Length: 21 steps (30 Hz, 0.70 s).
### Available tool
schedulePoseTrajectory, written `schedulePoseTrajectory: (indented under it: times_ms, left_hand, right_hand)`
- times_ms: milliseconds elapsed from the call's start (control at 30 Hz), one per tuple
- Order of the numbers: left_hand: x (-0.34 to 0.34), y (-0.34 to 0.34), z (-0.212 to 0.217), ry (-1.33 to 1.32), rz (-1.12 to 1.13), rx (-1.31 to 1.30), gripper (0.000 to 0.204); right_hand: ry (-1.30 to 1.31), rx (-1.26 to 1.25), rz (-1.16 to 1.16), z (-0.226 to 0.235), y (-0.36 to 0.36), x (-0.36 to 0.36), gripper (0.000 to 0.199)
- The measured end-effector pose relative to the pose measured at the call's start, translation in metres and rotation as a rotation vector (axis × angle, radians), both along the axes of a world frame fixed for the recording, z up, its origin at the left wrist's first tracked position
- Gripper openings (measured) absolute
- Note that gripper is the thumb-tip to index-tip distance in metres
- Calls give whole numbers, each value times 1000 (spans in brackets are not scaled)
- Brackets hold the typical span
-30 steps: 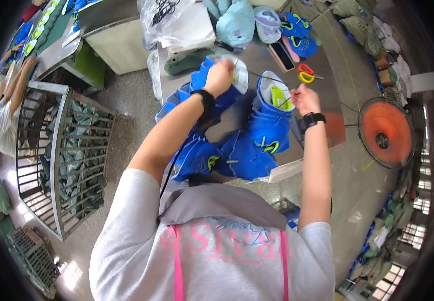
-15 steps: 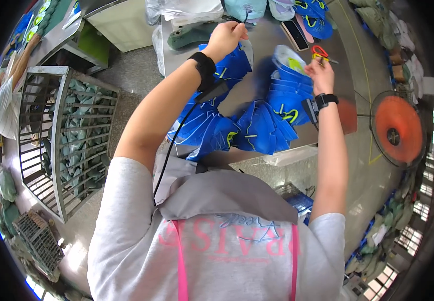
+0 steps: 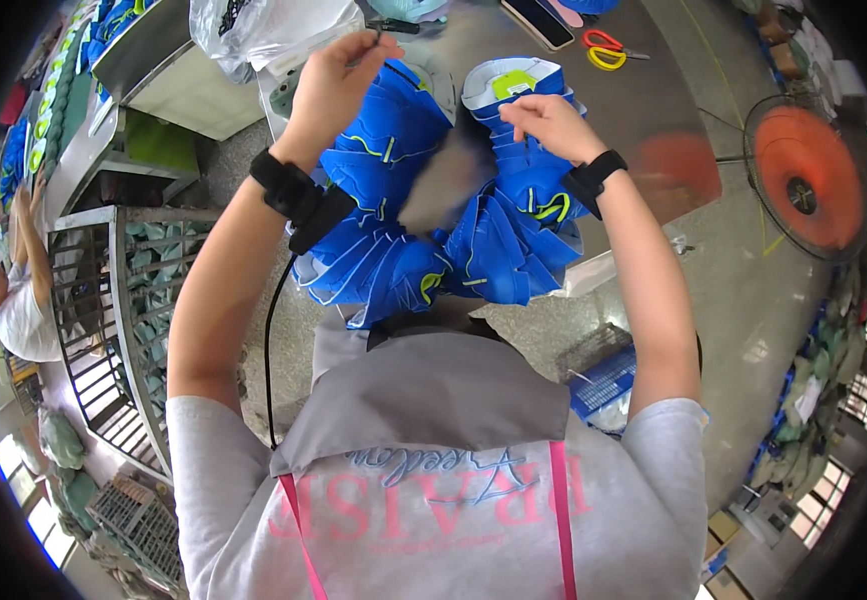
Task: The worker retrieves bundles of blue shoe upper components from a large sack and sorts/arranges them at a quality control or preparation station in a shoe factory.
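Observation:
A curved row of nested blue shoe uppers (image 3: 513, 240) with lime-yellow trim bends round the near part of the metal table. My left hand (image 3: 336, 85) is above its left arm, fingers pinched on a thin dark cord whose full length I cannot follow. Over the right arm is my right hand (image 3: 553, 128), its thumb and fingers drawn together near the white-and-lime opening of the end upper. Whatever those fingers hold is too small to make out. Scissors (image 3: 608, 50) with one red and one yellow handle lie on the table beyond my right hand.
A phone (image 3: 537, 22) lies at the far side, with a clear plastic bag (image 3: 228, 40) to the left. An orange fan (image 3: 803, 180) stands right of the table. At left are a metal cage (image 3: 118, 300) of greenish pieces and another person (image 3: 18, 300).
The scissors have left my right hand and lie on the table. My right hand has moved left over the uppers. The view has shifted, and my left hand still pinches the dark cord.

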<state>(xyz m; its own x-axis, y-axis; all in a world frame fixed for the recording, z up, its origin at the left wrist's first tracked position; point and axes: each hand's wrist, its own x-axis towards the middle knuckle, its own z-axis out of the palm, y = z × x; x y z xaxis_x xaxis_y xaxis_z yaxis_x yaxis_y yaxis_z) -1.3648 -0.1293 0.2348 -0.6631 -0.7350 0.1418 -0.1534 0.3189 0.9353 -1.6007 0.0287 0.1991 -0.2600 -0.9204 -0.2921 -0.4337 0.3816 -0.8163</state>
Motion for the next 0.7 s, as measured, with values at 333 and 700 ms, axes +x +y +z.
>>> schedulePoseTrajectory:
  times_ms: [333,700]
  left_hand:
    - [-29,10,-5,157,-111,-40,23]
    - [-9,10,-74,-640,-239,-656,78]
  right_hand:
    - [-58,137,203,38,-63,70,57]
    - [-502,-171,-344,-1,-109,30,29]
